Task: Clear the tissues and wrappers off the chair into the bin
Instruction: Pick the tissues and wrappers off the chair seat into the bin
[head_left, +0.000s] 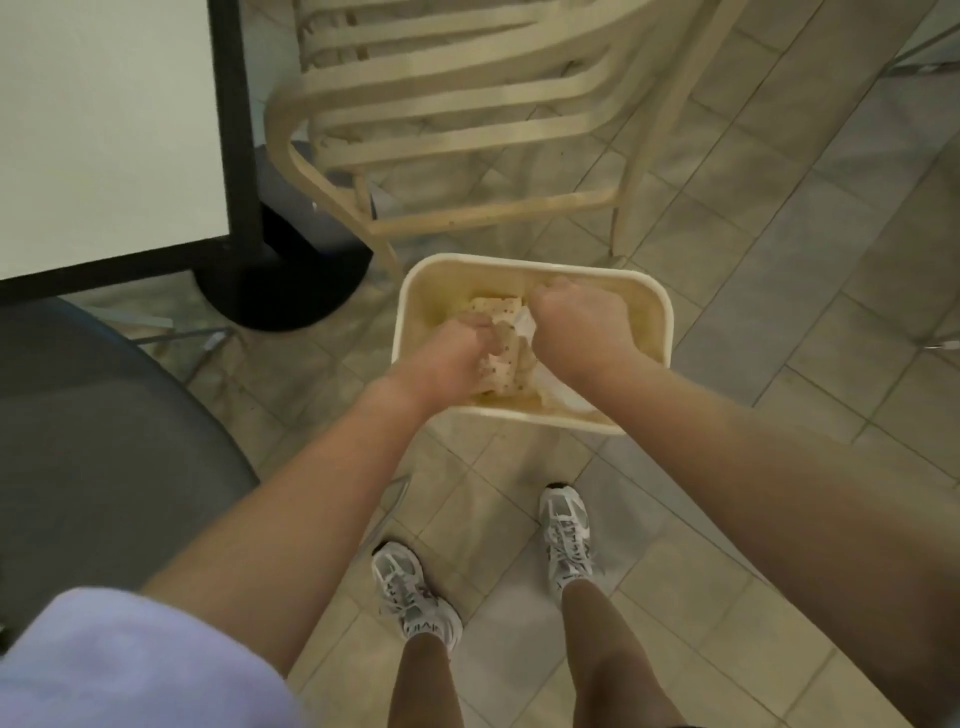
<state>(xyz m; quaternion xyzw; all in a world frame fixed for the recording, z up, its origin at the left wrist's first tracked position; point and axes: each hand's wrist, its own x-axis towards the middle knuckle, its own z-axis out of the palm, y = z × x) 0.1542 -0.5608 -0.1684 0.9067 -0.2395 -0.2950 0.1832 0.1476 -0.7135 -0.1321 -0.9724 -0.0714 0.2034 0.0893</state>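
Taking the bin (535, 280) as the marker, the person stands on its near side, both sneakers planted on the tiled floor (779, 322) and both bare arms reaching down into its open top. A lilac sleeve sits at the nearest edge of the view, and a dark rounded seat (104, 415) lies to the left of the bin, nearer than it.

Inside the bin, the left hand (447, 351) is curled, knuckles up, and looks to be gripping a speckled, papery wrapper (498, 358) that stands between the 2 hands. The right hand (563, 312) is also curled; a white tissue (558, 389) shows beneath its wrist against the near wall of the bin, but I cannot tell whether the fingers actually hold it or have let go.

My read is that this stuff handles as almost nothing: light, soft, crushable, with no fragile part to protect. The wrapper looks a little stiffer and crinkly, so it may spring back open once released; pinching it by a bunched middle would serve better than by an edge. The tissue would tear if tugged, so a loose whole-hand scoop suits it. Because both are so light, I would release them low inside the walls.

Beyond the bin stands the cream slatted chair (467, 119), its seat looking bare of litter. Left of the chair is a white tabletop (104, 130) on a black pedestal (291, 270).
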